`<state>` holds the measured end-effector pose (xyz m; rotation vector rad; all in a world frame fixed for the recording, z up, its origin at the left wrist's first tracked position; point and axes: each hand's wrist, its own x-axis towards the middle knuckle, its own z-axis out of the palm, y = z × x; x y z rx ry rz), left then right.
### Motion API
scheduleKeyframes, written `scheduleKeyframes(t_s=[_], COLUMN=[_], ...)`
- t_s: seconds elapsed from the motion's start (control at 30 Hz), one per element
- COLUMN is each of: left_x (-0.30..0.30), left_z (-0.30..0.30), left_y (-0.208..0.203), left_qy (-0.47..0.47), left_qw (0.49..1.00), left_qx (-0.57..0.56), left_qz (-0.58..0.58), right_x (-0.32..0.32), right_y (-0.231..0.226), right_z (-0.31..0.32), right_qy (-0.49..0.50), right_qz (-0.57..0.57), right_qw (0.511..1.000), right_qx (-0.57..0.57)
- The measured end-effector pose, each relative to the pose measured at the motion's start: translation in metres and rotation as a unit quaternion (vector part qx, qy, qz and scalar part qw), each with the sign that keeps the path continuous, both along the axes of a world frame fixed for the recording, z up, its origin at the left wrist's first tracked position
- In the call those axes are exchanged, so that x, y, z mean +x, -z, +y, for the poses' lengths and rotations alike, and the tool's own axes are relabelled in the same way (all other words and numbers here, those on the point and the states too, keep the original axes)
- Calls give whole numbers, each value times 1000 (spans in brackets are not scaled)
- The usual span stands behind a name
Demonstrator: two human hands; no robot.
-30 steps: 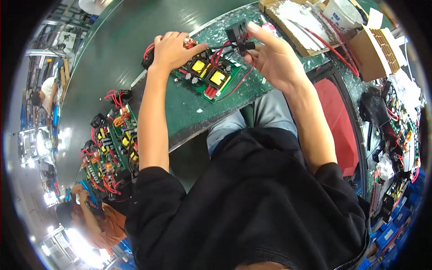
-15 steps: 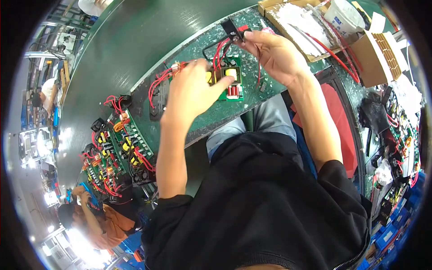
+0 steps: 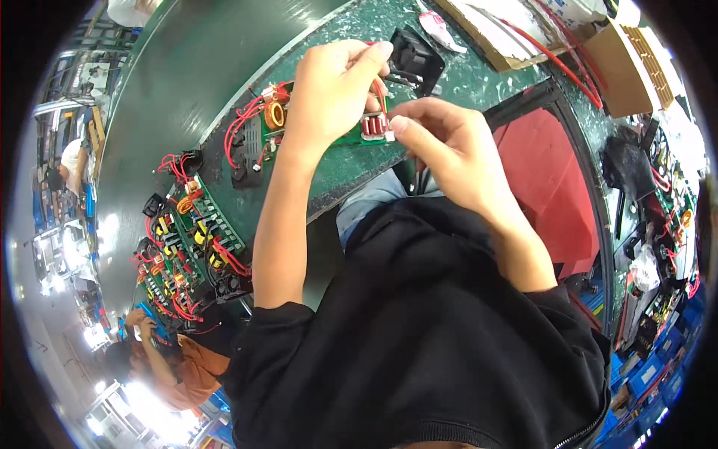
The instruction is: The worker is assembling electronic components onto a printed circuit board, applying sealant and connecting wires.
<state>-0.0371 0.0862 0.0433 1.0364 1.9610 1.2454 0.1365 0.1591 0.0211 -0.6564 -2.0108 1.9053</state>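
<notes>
A green circuit board [image 3: 348, 138] with a copper-coloured ring coil [image 3: 275, 114] and dark red cylindrical parts [image 3: 373, 126] lies in front of me on the bench. Over its middle, my left hand [image 3: 329, 97] is closed, thumb against fingers, on a thin red wire [image 3: 382, 96]. This wire runs down towards a small white plug [image 3: 389, 135] at the board's right end. My right hand [image 3: 456, 153] pinches beside that plug; its fingertips partly hide what they grip. Just beyond the left fingertips sits a black square fan-like part [image 3: 416, 60] with dark leads.
More wired boards [image 3: 187, 232] stand grouped at the left. A cardboard carton [image 3: 624, 67] and a shallow box [image 3: 493, 37] are at the far right, near red tubing [image 3: 557, 54]. Red sheets [image 3: 542, 179] lie in a black-edged tray by my right arm. Another person [image 3: 179, 367] works at lower left.
My right hand has put down the black part and come down to the board's right end. My left hand has moved up and now pinches the wire. The board has shifted left.
</notes>
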Motion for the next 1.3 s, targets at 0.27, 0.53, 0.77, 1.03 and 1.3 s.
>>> scheduleKeyframes(t_s=[0.27, 0.53, 0.77, 1.03, 1.3], left_x=[18, 19, -4, -7, -28], left_z=[-7, -12, 6, 35, 41], left_y=[5, 21, 33, -11, 0], left_qy=[-53, 31, 93, 95, 140], left_qw=[995, 997, 983, 963, 962], left_qx=[45, 47, 149, -38, -18], left_qz=[65, 61, 54, 251, 234], right_x=[2, 1, 1, -5, -4], right_y=[17, 32, 38, 57, 52], right_z=[10, 22, 36, 32, 28], right_qy=[-44, -135, -134, -35, -50], right_qz=[70, 37, 139, 173, 70], right_qw=[924, 904, 899, 957, 992], right_qx=[-373, -403, -392, -230, -92])
